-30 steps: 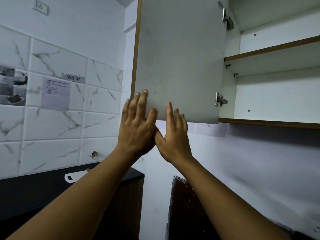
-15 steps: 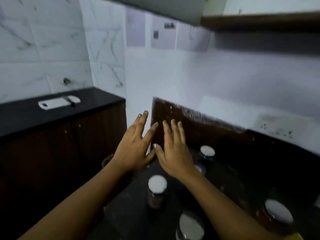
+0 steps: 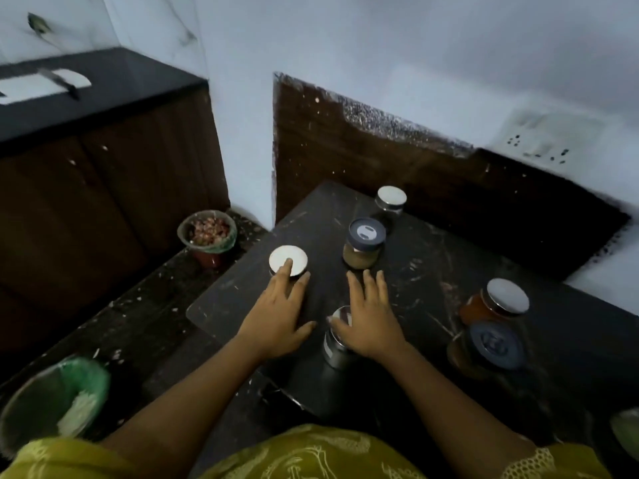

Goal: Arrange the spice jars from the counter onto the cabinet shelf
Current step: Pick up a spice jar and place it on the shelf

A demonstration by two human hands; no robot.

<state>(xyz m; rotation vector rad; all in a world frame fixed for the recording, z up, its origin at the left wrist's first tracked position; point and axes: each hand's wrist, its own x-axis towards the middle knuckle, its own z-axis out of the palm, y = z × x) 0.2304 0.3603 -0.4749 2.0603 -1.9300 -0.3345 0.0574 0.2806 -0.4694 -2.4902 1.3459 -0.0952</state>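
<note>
White-lidded round glass jar (image 3: 288,260) is standing upright on dark stone counter (image 3: 432,243), directly ahead of left hand (image 3: 276,316), whose straight fingers are touching its lid, gripping nothing. Right hand (image 3: 371,323), spread and empty, is lying over steel-lidded jar (image 3: 333,347).

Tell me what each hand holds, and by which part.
Nothing is gripped. The left hand, fingers straight, overlaps the white-lidded jar at its lid; the right hand is spread flat over the steel jar.

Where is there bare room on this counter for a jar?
Bare: the strip between the middle jar and the orange jar, and the near-left corner of the counter beside the left hand. Crowded: the right side around the front jar.
</note>
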